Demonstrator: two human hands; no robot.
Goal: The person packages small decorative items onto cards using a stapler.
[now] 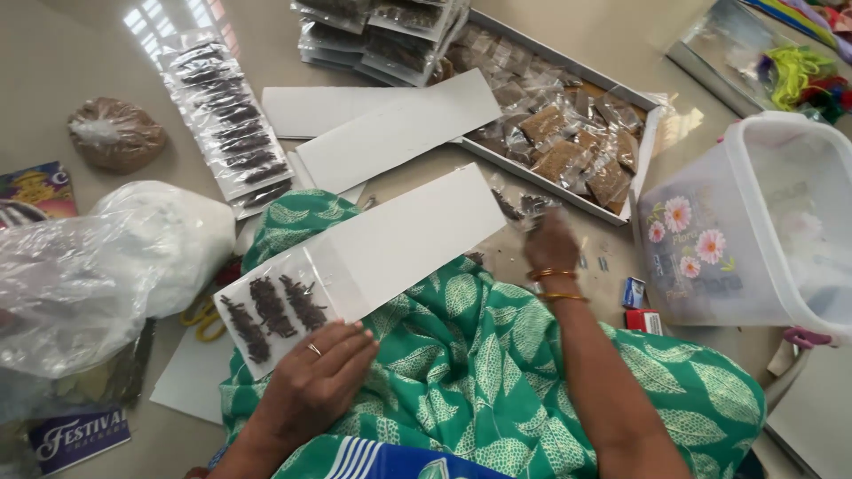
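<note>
Two hands at work over green leaf-print cloth. Left hand lies flat, fingers spread, pressing near end of white card on lap; three dark spice packets fixed at that end. Right hand pinches small clear packet just past card's far corner. Beyond: white tray of brown packets; clear plastic tub at right.

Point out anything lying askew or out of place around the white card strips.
Nothing is spilled or damaged. The white card strips lie fanned at different angles rather than stacked, and yellow-handled scissors sit half hidden under the plastic bag.
</note>
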